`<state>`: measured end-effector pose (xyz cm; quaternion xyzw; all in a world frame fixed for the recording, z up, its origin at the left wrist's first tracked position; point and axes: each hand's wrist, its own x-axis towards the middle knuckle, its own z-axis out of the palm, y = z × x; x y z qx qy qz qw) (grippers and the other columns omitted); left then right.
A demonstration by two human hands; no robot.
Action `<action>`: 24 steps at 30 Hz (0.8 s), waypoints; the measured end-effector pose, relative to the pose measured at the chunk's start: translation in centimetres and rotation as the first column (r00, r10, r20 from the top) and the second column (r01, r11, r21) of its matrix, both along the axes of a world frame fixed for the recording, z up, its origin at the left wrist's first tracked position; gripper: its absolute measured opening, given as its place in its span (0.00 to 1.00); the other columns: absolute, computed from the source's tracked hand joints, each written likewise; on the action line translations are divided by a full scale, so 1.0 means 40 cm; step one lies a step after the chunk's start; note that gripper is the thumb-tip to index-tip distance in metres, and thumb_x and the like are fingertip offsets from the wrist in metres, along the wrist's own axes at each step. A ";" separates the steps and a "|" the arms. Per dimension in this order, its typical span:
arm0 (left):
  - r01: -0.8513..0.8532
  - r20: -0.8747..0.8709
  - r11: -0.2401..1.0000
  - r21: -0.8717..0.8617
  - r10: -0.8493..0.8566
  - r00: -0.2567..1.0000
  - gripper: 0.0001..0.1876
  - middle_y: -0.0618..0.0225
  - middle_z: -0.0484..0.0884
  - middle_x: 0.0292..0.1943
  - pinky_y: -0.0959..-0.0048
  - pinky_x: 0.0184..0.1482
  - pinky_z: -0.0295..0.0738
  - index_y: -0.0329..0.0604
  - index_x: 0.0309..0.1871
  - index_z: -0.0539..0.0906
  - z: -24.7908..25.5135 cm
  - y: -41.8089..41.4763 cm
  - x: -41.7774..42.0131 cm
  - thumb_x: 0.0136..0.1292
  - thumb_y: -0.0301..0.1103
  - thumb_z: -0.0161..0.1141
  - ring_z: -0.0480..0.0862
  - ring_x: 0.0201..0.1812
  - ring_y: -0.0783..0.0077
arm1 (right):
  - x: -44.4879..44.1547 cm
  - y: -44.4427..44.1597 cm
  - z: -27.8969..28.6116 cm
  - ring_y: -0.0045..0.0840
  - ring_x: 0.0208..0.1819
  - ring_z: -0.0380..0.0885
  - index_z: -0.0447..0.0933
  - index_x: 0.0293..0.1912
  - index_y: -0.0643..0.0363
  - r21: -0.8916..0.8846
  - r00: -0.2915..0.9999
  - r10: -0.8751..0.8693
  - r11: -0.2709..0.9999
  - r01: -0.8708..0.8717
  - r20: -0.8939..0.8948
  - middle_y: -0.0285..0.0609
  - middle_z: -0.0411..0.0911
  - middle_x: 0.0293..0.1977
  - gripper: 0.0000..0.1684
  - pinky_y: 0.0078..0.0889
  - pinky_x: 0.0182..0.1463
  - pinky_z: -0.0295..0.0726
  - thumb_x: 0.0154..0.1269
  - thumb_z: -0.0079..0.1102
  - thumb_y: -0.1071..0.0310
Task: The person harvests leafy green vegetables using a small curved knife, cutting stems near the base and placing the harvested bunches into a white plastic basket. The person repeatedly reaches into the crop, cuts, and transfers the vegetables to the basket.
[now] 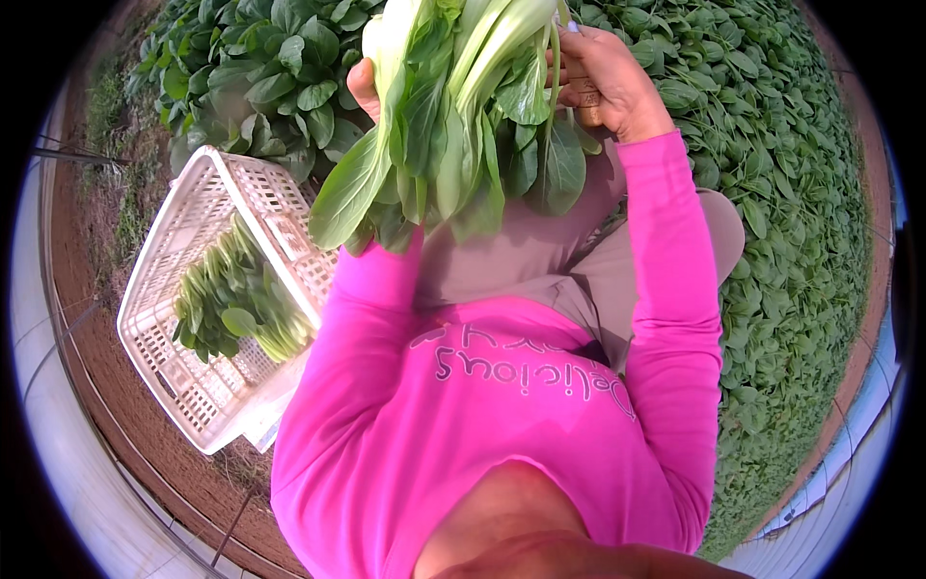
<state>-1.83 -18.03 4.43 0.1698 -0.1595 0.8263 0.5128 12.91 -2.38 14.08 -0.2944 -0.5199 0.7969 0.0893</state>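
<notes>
A bunch of bok choy (463, 108), with pale stalks up and green leaves hanging down, is held above my lap. My left hand (365, 88) grips it from the left; only the thumb side shows, the rest hidden behind leaves. At the bunch's right side, my right hand (608, 79) has its thumb and fingers bent around a thin outer leaf stalk (554, 65). Under its curled fingers shows a tan handle (587, 98), apparently wooden and bearing marks. Any blade on it is hidden.
A white plastic crate (271, 210) lies tipped at my left, with bunches of bok choy (239, 297) inside. Leafy plants (296, 65) grow ahead at left, and a dense bed of greens (767, 181) spreads at right. Bare soil (79, 304) borders a pale sheet wall (32, 326).
</notes>
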 end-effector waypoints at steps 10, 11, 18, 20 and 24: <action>0.032 0.052 0.976 -0.214 -0.021 0.998 0.22 0.56 0.80 0.45 0.60 0.50 0.77 0.40 0.49 0.76 0.072 0.020 0.021 0.56 0.46 0.57 0.81 0.45 0.62 | -0.007 -0.042 0.036 0.17 0.29 0.76 0.75 0.48 0.66 -0.117 0.949 -0.182 0.981 0.157 -0.257 0.38 0.79 0.32 0.16 0.19 0.35 0.76 0.63 0.57 0.67; 0.035 0.042 0.972 -0.230 -0.026 0.999 0.22 0.56 0.80 0.45 0.60 0.51 0.77 0.40 0.49 0.76 0.073 0.019 0.012 0.57 0.46 0.57 0.81 0.45 0.61 | -0.022 -0.051 0.049 0.18 0.32 0.78 0.75 0.49 0.66 -0.005 0.949 -0.216 0.975 0.221 -0.232 0.39 0.80 0.35 0.16 0.20 0.37 0.77 0.64 0.56 0.68; 0.083 0.058 0.961 -0.265 -0.070 0.996 0.22 0.56 0.80 0.48 0.57 0.52 0.77 0.41 0.50 0.77 0.084 0.011 0.006 0.60 0.48 0.54 0.81 0.48 0.59 | -0.038 -0.076 0.092 0.21 0.40 0.78 0.75 0.46 0.68 0.160 0.928 -0.188 0.955 0.249 -0.321 0.41 0.79 0.39 0.16 0.21 0.46 0.76 0.57 0.62 0.75; 0.104 0.071 0.961 -0.255 -0.089 0.994 0.22 0.56 0.80 0.48 0.57 0.52 0.76 0.41 0.51 0.78 0.082 0.013 0.000 0.61 0.48 0.53 0.81 0.48 0.58 | -0.039 -0.071 0.092 0.21 0.40 0.78 0.74 0.47 0.68 0.138 0.922 -0.187 0.960 0.245 -0.339 0.41 0.79 0.40 0.17 0.21 0.46 0.76 0.57 0.62 0.75; 0.211 0.044 0.971 -0.114 -0.207 0.977 0.25 0.54 0.78 0.53 0.54 0.55 0.74 0.40 0.55 0.76 0.049 0.015 -0.030 0.64 0.51 0.51 0.79 0.52 0.55 | -0.042 -0.070 0.088 0.20 0.41 0.78 0.73 0.47 0.68 0.126 0.914 -0.210 0.955 0.267 -0.347 0.40 0.78 0.40 0.17 0.20 0.47 0.75 0.57 0.61 0.75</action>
